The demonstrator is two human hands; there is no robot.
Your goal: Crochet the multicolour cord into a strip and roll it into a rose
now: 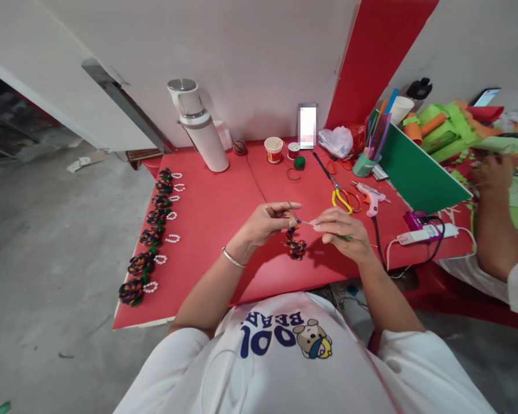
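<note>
Curled crochet strip (297, 248) in left grip (265, 223), mostly below it, hook (307, 222) in right grip (345, 231).

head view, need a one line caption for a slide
Left hand pinches multicoloured yarn work while the right hand holds a crochet hook above a red table.

White short-sleeved cloth shirt (285, 374), bottom centre of frame: dark blue print, upside down to camera. One line reads "BEAR" (274, 318); other line shows "OOL" (261, 342), first letter unclear beside cartoon bear head (313, 339). Red-and-white paper cup (273, 150), upper centre: marking too small to read.
</note>
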